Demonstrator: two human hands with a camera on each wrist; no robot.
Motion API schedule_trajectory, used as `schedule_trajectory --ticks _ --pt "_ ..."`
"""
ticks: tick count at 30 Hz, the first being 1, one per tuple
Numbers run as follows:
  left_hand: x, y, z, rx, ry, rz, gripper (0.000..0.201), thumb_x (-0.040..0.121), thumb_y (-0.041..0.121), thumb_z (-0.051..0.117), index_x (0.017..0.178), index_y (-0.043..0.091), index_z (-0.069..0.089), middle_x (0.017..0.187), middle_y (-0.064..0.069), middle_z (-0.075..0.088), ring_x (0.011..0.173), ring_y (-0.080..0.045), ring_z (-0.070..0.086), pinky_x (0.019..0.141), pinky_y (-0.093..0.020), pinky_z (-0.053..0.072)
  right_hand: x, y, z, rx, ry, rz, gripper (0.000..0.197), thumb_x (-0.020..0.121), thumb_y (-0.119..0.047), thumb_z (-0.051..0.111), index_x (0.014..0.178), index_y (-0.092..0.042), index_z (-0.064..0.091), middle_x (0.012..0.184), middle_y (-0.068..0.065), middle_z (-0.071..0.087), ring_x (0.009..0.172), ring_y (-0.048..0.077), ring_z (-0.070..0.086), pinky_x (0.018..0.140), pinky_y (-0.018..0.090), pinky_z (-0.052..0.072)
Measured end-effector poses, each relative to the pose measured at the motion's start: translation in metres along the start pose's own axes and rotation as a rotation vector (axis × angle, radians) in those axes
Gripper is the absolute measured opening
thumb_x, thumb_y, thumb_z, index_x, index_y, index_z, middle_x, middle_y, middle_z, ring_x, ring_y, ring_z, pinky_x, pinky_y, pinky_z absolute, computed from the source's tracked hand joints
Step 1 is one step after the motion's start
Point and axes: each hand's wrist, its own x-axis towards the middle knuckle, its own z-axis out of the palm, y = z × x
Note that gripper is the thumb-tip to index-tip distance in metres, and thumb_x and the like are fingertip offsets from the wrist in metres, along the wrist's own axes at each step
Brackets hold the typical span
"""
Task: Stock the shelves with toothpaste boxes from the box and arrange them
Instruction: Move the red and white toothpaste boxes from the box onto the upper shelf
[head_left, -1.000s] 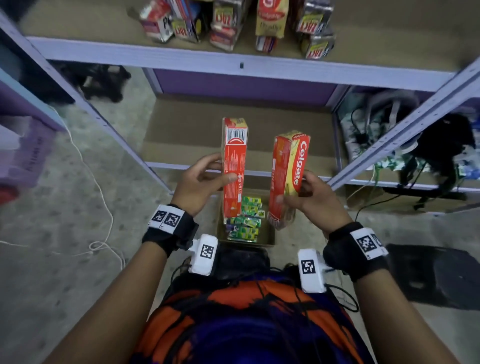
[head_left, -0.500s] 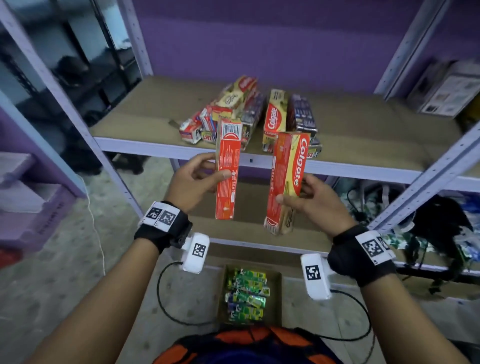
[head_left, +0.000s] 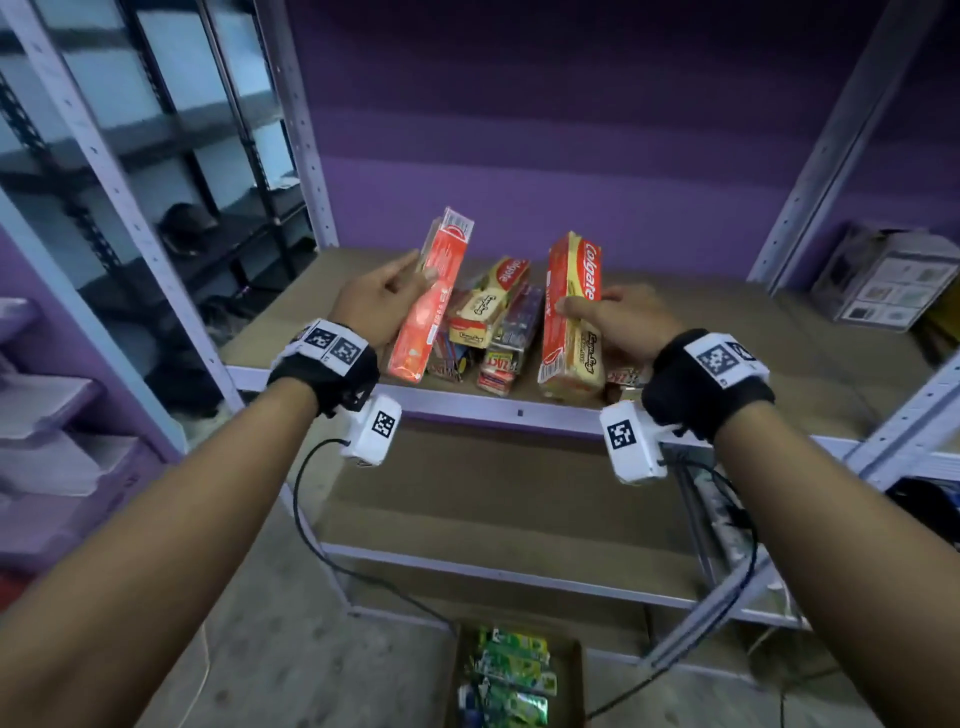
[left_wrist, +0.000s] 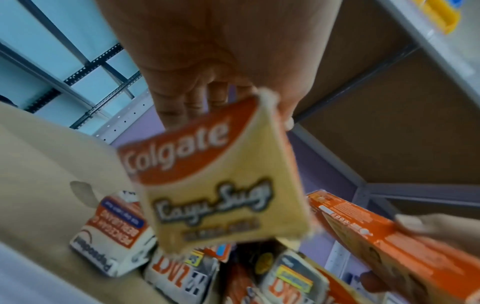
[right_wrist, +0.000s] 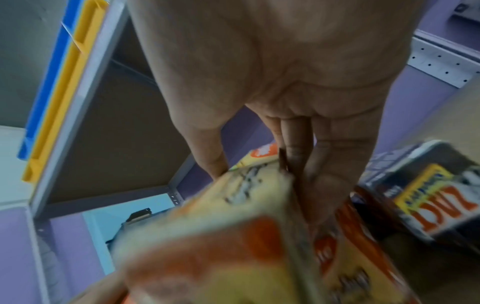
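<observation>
Purple-backed shelf (head_left: 519, 413) | stacked cartons (head_left: 493, 332) between held boxes | fingers pinching both boxes

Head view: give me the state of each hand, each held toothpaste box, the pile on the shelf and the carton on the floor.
Left hand: grips a red toothpaste box, tilted, over the shelf edge.
Right hand: grips a red and yellow Colgate box, nearly upright, not yet set down.
Shelf pile: boxes lying jumbled, not in rows.
Shelf: bare board right of the pile.
Floor carton: open, green packs inside.
</observation>
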Motion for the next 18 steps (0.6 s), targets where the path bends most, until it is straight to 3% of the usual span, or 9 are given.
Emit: schedule_trajectory --ticks 2,4,7,8,11,12,15,16,18 --pt "0.010 -0.005 0.001 -0.014 -0.032 -0.037 0.058 0.083 0.068 0.057 0.136 0.045 0.051 0.108 0.007 0.070 0.080 0.004 0.066 0.065 -0.012 0.048 0.016 -0.009 0.003 -0.030 0.044 0.054 0.038 0.069 -0.051 0.078 0.087 -0.018 0.072 0.066 -0.010 0.074 0.061 0.010 0.073 0.048 0.019 0.052" --pt "0.018 -0.010 0.005 0.006 -0.039 -0.073 0.055 0.083 0.069 0.057 0.133 0.048 0.052 0.110 0.004 0.071 0.081 -0.004 0.070 0.071 -0.021 0.055 0.027 -0.019 0.008 -0.055 0.049 0.096 0.042 0.071 -0.052 0.077 0.090 -0.015 0.071 0.067 -0.004 0.075 0.061 0.014 0.074 0.052 0.024 0.056" --pt "0.034 -0.018 0.011 0.132 -0.063 -0.110 0.053 0.086 0.066 0.052 0.132 0.041 0.056 0.112 -0.004 0.073 0.091 -0.020 0.071 0.094 -0.039 0.054 0.041 -0.029 0.018 -0.151 0.033 0.109 0.042 0.076 -0.053 0.072 0.095 -0.015 0.070 0.092 0.006 0.076 0.083 0.024 0.074 0.080 0.040 0.060" --pt "0.039 -0.021 0.013 0.179 -0.068 -0.115 0.055 0.087 0.066 0.051 0.134 0.038 0.056 0.118 -0.005 0.071 0.099 -0.023 0.070 0.100 -0.041 0.050 0.044 -0.030 0.021 -0.159 0.029 0.113 0.039 0.078 -0.051 0.071 0.095 -0.016 0.068 0.096 0.006 0.074 0.085 0.025 0.072 0.082 0.040 0.059" --pt "0.052 -0.025 0.017 0.267 -0.069 -0.132 0.054 0.087 0.061 0.054 0.134 0.035 0.057 0.131 -0.003 0.063 0.109 -0.024 0.065 0.102 -0.037 0.048 0.054 -0.031 0.032 -0.204 0.009 0.127 0.029 0.081 -0.046 0.072 0.089 -0.020 0.061 0.092 0.003 0.071 0.076 0.019 0.070 0.062 0.029 0.052" --pt "0.055 -0.026 0.018 0.278 -0.068 -0.144 0.053 0.087 0.060 0.056 0.133 0.035 0.058 0.131 -0.003 0.064 0.106 -0.024 0.066 0.099 -0.034 0.049 0.056 -0.031 0.035 -0.221 0.006 0.130 0.029 0.081 -0.046 0.072 0.090 -0.020 0.061 0.091 0.002 0.071 0.075 0.018 0.069 0.060 0.028 0.051" --pt "0.062 -0.029 0.019 0.364 -0.056 -0.144 0.056 0.084 0.061 0.059 0.133 0.032 0.059 0.136 -0.004 0.060 0.112 -0.026 0.063 0.099 -0.031 0.045 0.063 -0.029 0.045 -0.248 0.034 0.117 0.042 0.078 -0.048 0.075 0.102 -0.016 0.063 0.096 0.004 0.071 0.082 0.023 0.070 0.078 0.038 0.058" --pt "0.063 -0.030 0.020 0.404 -0.064 -0.130 0.057 0.085 0.061 0.059 0.133 0.030 0.059 0.138 -0.004 0.058 0.116 -0.027 0.061 0.100 -0.030 0.042 0.065 -0.029 0.048 -0.264 0.051 0.097 0.044 0.077 -0.047 0.077 0.103 -0.015 0.062 0.098 0.005 0.072 0.082 0.023 0.070 0.079 0.038 0.058" --pt "0.066 -0.032 0.023 0.453 -0.088 -0.121 0.059 0.085 0.062 0.057 0.133 0.029 0.060 0.139 -0.002 0.058 0.120 -0.025 0.059 0.102 -0.028 0.040 0.068 -0.027 0.054 -0.328 0.082 0.045 0.039 0.077 -0.048 0.076 0.096 -0.019 0.058 0.095 0.003 0.070 0.073 0.017 0.066 0.063 0.030 0.054"
